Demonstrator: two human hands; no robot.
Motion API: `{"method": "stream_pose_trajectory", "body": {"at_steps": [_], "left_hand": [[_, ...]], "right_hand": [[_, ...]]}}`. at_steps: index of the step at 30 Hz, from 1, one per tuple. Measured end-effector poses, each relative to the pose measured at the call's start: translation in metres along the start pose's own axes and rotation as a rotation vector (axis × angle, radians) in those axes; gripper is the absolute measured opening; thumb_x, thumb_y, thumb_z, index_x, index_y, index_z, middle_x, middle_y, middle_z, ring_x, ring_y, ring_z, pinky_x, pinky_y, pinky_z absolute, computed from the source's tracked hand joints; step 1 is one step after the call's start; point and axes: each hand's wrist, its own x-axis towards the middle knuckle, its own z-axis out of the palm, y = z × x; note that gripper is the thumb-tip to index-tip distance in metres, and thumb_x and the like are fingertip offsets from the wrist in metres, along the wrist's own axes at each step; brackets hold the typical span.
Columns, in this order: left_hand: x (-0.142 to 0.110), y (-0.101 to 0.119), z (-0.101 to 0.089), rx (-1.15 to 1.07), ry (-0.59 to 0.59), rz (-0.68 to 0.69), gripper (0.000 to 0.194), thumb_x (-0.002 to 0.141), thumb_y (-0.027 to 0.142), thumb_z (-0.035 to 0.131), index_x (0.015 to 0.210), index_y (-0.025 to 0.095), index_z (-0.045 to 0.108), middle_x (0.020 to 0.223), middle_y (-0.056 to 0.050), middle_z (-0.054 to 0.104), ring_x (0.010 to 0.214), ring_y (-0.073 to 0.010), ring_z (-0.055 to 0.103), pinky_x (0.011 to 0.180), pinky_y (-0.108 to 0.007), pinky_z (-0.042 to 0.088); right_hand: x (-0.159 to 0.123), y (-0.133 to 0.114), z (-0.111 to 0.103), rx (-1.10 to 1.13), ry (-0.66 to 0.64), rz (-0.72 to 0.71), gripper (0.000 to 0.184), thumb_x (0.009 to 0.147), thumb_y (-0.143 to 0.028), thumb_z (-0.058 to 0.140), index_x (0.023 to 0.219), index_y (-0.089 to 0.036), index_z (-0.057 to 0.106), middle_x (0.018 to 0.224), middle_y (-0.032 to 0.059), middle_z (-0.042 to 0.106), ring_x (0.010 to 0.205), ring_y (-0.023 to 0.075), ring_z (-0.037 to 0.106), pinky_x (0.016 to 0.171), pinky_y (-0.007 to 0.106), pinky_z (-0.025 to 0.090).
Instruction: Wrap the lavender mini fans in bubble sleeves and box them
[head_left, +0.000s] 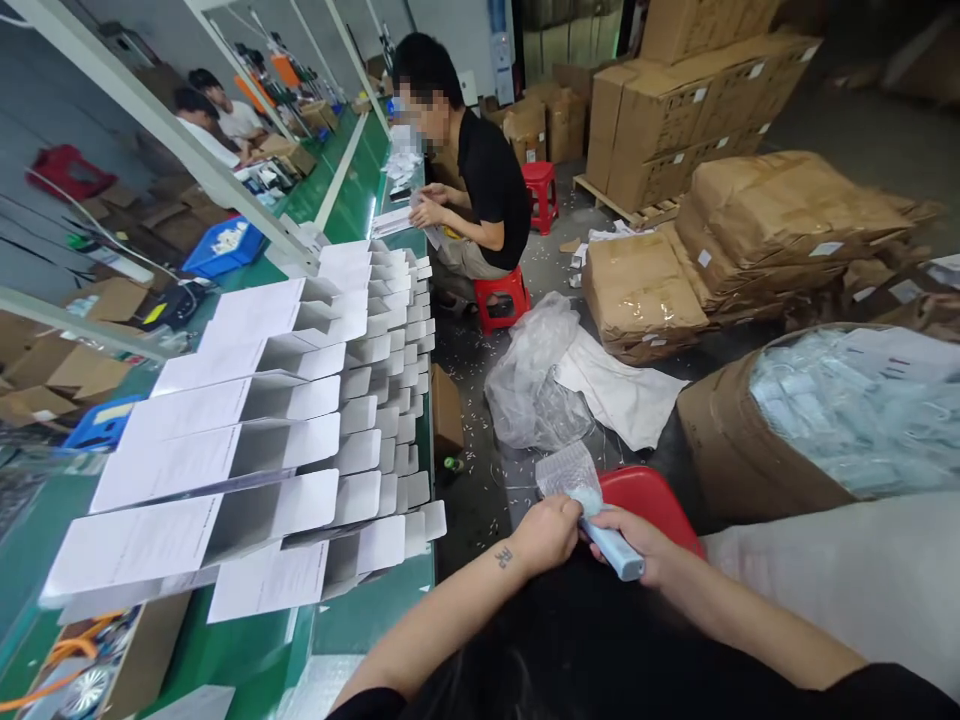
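Note:
Low in the view, over my lap, my right hand (637,538) is wrapped around a light-blue elongated device (621,556), whose blunt end points toward me. A clear bubble-wrap bag (568,470) covers the device's far end. My left hand (550,533) is closed at the bag's near edge, where bag and device meet; its fingertips are partly hidden. Both hands are close together, left of a red stool (651,505). To their left, stacked rows of open white cartons (277,505) lie on the green workbench (375,620), flaps toward the aisle.
A large carton (720,420) at right holds many bagged light-blue items (862,400). Plastic sheeting (536,380) and white cloth (619,385) lie on the floor ahead. A co-worker (487,170) sits farther along the bench. Wrapped brown bundles (780,220) stand behind.

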Motion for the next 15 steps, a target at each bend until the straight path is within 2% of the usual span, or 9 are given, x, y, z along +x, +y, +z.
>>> {"method": "stream_pose_trajectory", "body": {"at_steps": [3,5,6,8,10,11,13,15], "left_hand": [[-0.011,-0.006,0.012,-0.047,0.222,-0.158,0.015,0.078,0.01,0.043,0.089,0.017,0.051,0.091,-0.007,0.057,0.091,-0.0195,0.051,0.082,-0.029,0.041],[-0.02,-0.006,0.026,-0.094,0.281,-0.261,0.017,0.074,0.006,0.043,0.087,0.017,0.05,0.088,-0.006,0.056,0.087,-0.0182,0.051,0.079,-0.027,0.04],[-0.024,-0.005,0.033,-0.13,0.263,-0.294,0.018,0.073,0.005,0.043,0.087,0.016,0.049,0.084,-0.005,0.056,0.082,-0.0172,0.052,0.075,-0.026,0.04],[-0.029,-0.001,0.045,-0.236,0.13,-0.301,0.018,0.071,0.006,0.045,0.085,0.016,0.05,0.074,-0.002,0.054,0.069,-0.0147,0.051,0.064,-0.023,0.037],[-0.031,0.002,0.049,-0.364,-0.023,-0.274,0.016,0.068,0.007,0.05,0.081,0.016,0.052,0.065,0.002,0.05,0.06,-0.012,0.047,0.056,-0.022,0.032],[-0.03,0.003,0.048,-0.426,-0.047,-0.28,0.013,0.068,0.008,0.052,0.079,0.016,0.052,0.062,0.003,0.049,0.058,-0.011,0.045,0.054,-0.021,0.031],[-0.026,0.004,0.04,-0.508,0.038,-0.331,0.008,0.071,0.011,0.05,0.078,0.015,0.054,0.06,0.004,0.048,0.057,-0.0101,0.043,0.054,-0.02,0.03],[-0.021,0.004,0.029,-0.507,0.16,-0.365,0.012,0.074,0.011,0.046,0.079,0.015,0.056,0.06,0.004,0.048,0.057,-0.0099,0.043,0.056,-0.02,0.031]], "right_hand": [[-0.007,0.015,0.005,-0.01,0.03,-0.141,0.026,0.07,-0.018,0.061,0.091,-0.02,0.045,0.071,0.0029,0.063,0.055,0.015,0.061,0.048,0.024,0.049],[-0.006,0.03,0.001,-0.046,0.041,-0.208,0.028,0.069,-0.018,0.06,0.089,-0.022,0.041,0.075,0.0016,0.063,0.062,0.0167,0.064,0.049,0.025,0.051],[-0.004,0.037,-0.003,-0.069,0.046,-0.229,0.027,0.069,-0.018,0.059,0.088,-0.023,0.04,0.073,0.0008,0.062,0.062,0.0172,0.064,0.048,0.026,0.05],[0.003,0.049,-0.01,-0.105,0.061,-0.231,0.023,0.068,-0.016,0.056,0.084,-0.022,0.041,0.066,-0.0008,0.059,0.054,0.0173,0.061,0.043,0.026,0.048],[0.013,0.057,-0.014,-0.118,0.088,-0.198,0.018,0.066,-0.015,0.053,0.08,-0.02,0.044,0.058,-0.0008,0.056,0.045,0.017,0.057,0.039,0.026,0.046],[0.018,0.059,-0.013,-0.12,0.1,-0.178,0.014,0.066,-0.015,0.052,0.078,-0.019,0.045,0.056,0.0001,0.056,0.043,0.0167,0.056,0.04,0.027,0.047],[0.031,0.058,-0.008,-0.114,0.112,-0.142,0.005,0.07,-0.019,0.05,0.075,-0.017,0.049,0.057,0.0023,0.056,0.046,0.0154,0.057,0.044,0.026,0.048],[0.044,0.052,0.0,-0.115,0.106,-0.109,0.01,0.074,-0.024,0.045,0.07,-0.016,0.051,0.055,0.0031,0.055,0.047,0.0139,0.057,0.047,0.024,0.048]]}}
